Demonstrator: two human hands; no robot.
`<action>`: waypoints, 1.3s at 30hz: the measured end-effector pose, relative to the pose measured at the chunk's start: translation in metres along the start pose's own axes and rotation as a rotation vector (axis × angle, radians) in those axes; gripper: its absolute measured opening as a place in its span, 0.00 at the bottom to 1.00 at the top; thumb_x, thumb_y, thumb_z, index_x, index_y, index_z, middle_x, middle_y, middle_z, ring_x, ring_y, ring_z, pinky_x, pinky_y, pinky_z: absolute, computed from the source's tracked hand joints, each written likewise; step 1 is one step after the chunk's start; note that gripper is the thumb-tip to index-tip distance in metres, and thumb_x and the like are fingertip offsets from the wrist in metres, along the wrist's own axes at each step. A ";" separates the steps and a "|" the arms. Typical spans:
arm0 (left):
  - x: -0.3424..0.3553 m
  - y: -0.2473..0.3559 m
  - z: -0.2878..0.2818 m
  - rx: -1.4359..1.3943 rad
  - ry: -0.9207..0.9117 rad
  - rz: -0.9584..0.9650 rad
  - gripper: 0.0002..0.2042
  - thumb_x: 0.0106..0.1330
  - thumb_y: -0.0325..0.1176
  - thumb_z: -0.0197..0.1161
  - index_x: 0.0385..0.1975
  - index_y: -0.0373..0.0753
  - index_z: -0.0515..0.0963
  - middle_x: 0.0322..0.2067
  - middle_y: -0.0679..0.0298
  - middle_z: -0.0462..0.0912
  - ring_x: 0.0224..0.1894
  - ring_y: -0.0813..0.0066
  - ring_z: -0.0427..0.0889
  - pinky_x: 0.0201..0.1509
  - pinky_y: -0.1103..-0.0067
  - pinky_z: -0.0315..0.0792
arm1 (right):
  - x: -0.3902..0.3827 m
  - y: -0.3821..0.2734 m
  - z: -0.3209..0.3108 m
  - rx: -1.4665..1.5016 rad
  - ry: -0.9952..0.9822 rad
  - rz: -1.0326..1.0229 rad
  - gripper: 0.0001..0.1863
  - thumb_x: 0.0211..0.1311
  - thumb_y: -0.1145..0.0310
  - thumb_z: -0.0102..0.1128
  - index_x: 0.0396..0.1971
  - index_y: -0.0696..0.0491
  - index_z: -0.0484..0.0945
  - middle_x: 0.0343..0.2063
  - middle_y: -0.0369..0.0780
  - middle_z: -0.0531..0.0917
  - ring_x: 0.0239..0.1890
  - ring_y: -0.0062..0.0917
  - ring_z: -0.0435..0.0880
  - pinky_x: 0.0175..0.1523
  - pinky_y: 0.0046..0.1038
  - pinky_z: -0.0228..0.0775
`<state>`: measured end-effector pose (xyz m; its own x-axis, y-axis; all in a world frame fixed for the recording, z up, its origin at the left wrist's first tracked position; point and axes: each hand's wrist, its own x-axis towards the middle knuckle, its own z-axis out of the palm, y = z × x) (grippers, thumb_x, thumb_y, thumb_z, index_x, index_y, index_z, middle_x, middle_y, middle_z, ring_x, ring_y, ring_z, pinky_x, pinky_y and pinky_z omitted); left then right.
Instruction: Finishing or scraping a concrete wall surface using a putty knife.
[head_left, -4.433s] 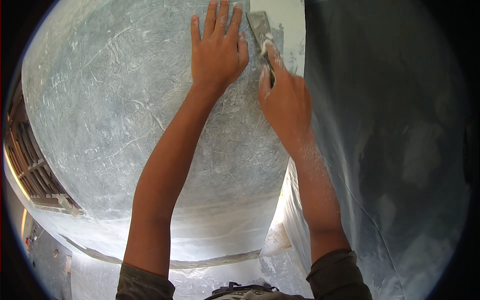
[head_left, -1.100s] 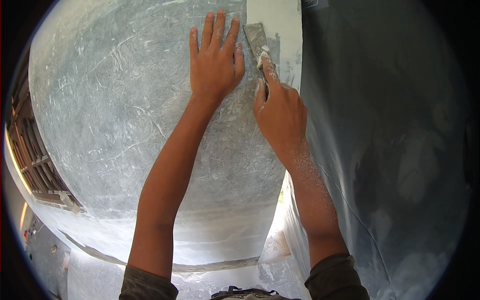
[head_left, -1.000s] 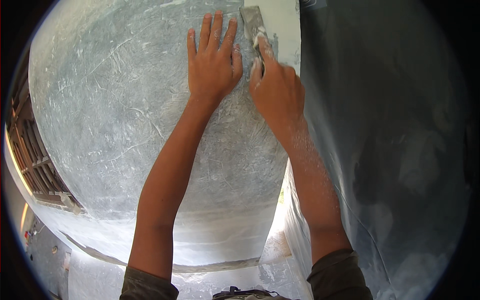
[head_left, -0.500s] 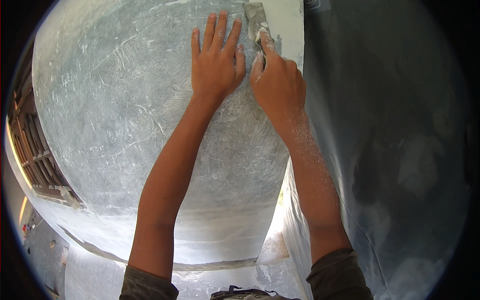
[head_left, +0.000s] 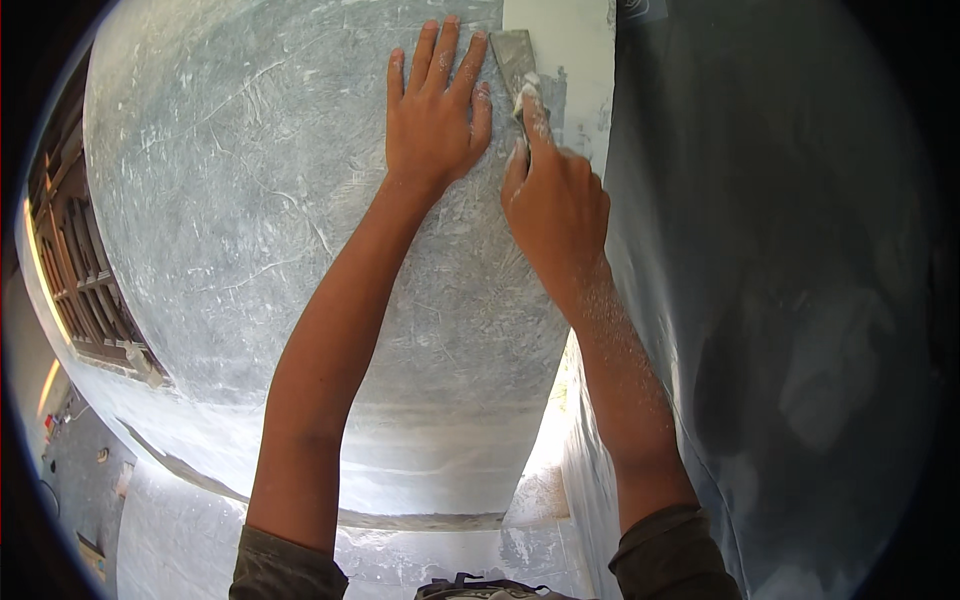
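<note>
My left hand (head_left: 432, 125) lies flat on the grey plastered wall (head_left: 270, 220), fingers spread and nothing in it. To its right, my right hand (head_left: 555, 190) grips a putty knife (head_left: 514, 58), with the index finger stretched along the tool and the thumb at its side. The metal blade points up and rests against the wall at the border of a smooth white strip (head_left: 585, 60). White paste sits where the blade meets the handle, and most of the handle is hidden by my fingers. White dust speckles my right fingers and forearm.
Along the right hangs a dark, shiny plastic sheet (head_left: 770, 250), close beside my right forearm. A brown wooden window frame with slats (head_left: 85, 275) stands at the far left. Below it lies a grey floor (head_left: 85, 480) with small scattered objects. The wall's lower edge (head_left: 430, 520) shows between my forearms.
My right hand with the putty knife has slid slightly downward along the wall's edge. The left hand stays flat in nearly the same place, while the view has shifted a little.
</note>
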<state>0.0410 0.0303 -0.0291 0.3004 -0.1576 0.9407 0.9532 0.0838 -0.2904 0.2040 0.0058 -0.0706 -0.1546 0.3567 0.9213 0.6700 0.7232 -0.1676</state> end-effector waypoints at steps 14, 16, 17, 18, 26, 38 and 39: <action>0.005 0.013 0.002 -0.017 0.069 -0.016 0.27 0.67 0.39 0.55 0.67 0.43 0.69 0.69 0.52 0.65 0.74 0.53 0.58 0.75 0.52 0.49 | -0.001 0.007 -0.002 0.017 0.015 -0.026 0.26 0.68 0.66 0.54 0.66 0.51 0.70 0.30 0.51 0.87 0.35 0.48 0.88 0.40 0.45 0.82; 0.006 0.012 0.001 -0.049 0.064 -0.009 0.27 0.67 0.40 0.55 0.67 0.43 0.69 0.69 0.52 0.65 0.74 0.53 0.59 0.76 0.52 0.49 | 0.013 0.006 -0.003 0.015 0.039 -0.024 0.27 0.68 0.66 0.55 0.67 0.50 0.69 0.30 0.51 0.87 0.35 0.47 0.88 0.40 0.45 0.82; 0.006 0.010 0.001 -0.045 0.054 0.009 0.27 0.67 0.40 0.55 0.67 0.44 0.69 0.69 0.53 0.65 0.74 0.53 0.59 0.76 0.53 0.49 | 0.022 0.004 -0.004 0.006 0.070 -0.033 0.27 0.68 0.66 0.55 0.67 0.50 0.69 0.30 0.51 0.87 0.35 0.47 0.88 0.40 0.45 0.82; 0.006 0.008 0.002 -0.042 0.044 0.027 0.27 0.67 0.41 0.55 0.67 0.44 0.69 0.70 0.53 0.65 0.74 0.53 0.59 0.76 0.53 0.49 | 0.026 0.003 -0.004 -0.005 0.102 -0.043 0.27 0.68 0.67 0.55 0.68 0.50 0.69 0.30 0.51 0.87 0.34 0.46 0.89 0.40 0.45 0.82; 0.004 0.003 0.003 -0.057 0.074 -0.001 0.26 0.64 0.38 0.56 0.64 0.44 0.73 0.69 0.54 0.67 0.73 0.56 0.61 0.75 0.53 0.52 | 0.000 0.006 0.004 -0.051 0.089 -0.042 0.28 0.68 0.65 0.54 0.68 0.51 0.68 0.28 0.51 0.86 0.33 0.48 0.88 0.37 0.45 0.81; 0.002 0.006 0.004 -0.067 0.051 -0.030 0.27 0.63 0.38 0.56 0.65 0.45 0.72 0.71 0.56 0.65 0.75 0.59 0.57 0.77 0.54 0.49 | 0.004 -0.006 -0.004 -0.025 0.072 0.024 0.26 0.69 0.64 0.53 0.67 0.49 0.70 0.32 0.54 0.86 0.37 0.51 0.87 0.44 0.48 0.80; 0.003 0.009 0.006 -0.077 0.055 -0.030 0.27 0.64 0.39 0.56 0.66 0.45 0.71 0.71 0.56 0.64 0.75 0.59 0.57 0.77 0.54 0.49 | 0.014 -0.007 -0.009 -0.024 0.086 0.022 0.27 0.68 0.65 0.53 0.67 0.50 0.70 0.32 0.54 0.86 0.37 0.51 0.87 0.44 0.48 0.80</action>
<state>0.0502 0.0363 -0.0279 0.2707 -0.2124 0.9389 0.9610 0.0026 -0.2765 0.2035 0.0004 -0.0532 -0.0776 0.3198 0.9443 0.6901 0.7008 -0.1807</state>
